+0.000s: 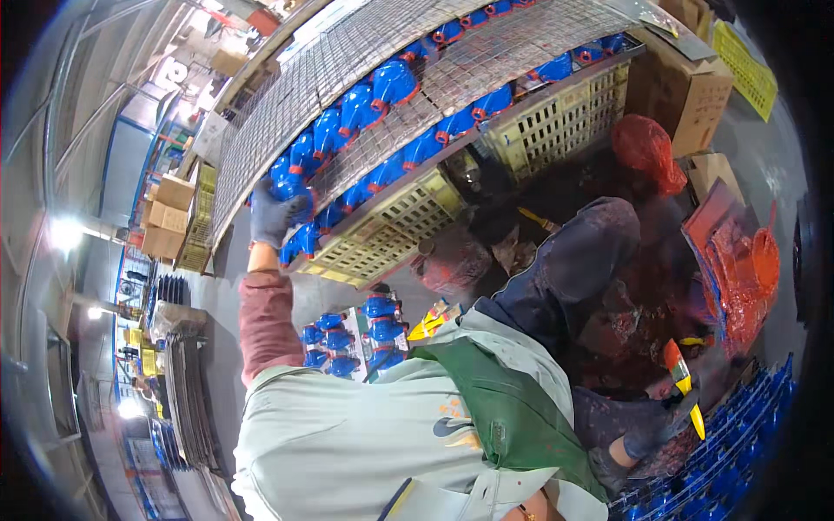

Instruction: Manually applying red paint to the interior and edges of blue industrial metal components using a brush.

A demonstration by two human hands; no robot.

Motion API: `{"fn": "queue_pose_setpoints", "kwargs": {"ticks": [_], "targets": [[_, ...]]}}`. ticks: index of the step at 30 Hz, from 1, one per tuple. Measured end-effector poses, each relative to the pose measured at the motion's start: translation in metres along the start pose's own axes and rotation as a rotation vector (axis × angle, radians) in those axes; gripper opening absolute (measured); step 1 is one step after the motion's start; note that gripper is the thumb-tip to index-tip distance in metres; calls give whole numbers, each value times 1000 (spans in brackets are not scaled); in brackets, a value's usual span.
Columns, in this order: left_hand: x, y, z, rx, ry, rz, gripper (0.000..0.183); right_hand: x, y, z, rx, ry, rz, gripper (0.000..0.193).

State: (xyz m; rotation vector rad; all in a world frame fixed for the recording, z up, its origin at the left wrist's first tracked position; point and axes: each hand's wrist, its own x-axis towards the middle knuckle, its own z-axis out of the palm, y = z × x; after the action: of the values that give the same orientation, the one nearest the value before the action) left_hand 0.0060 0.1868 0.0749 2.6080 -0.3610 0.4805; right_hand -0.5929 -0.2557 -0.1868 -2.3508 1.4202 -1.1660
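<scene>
My left hand, in a dark grey glove, reaches far out to the left. Its fingers close around one of the blue metal castings at the near end of a row. Further blue castings with red-painted rims line up along a wire-mesh rack. At the lower right, my right hand, gloved too, grips a paintbrush with a yellow handle and red-coated bristles, pointing upward. A red-smeared paint bucket stands above and to the right of that brush.
Yellow plastic crates sit below the rack. More blue castings lie on the floor, with others in rows at lower right. Several brushes lie beside my apron. A red plastic bag rests near a cardboard box.
</scene>
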Motion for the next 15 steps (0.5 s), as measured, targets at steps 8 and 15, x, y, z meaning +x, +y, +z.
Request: {"fn": "queue_pose_setpoints", "kwargs": {"ticks": [8,15], "targets": [[18,-133,-49,549,-104,-391,88,3,12,4,234,45,-138,47],[22,-161,-33,533,-63,-167,88,10,-5,0,262,-93,282,59]]}}
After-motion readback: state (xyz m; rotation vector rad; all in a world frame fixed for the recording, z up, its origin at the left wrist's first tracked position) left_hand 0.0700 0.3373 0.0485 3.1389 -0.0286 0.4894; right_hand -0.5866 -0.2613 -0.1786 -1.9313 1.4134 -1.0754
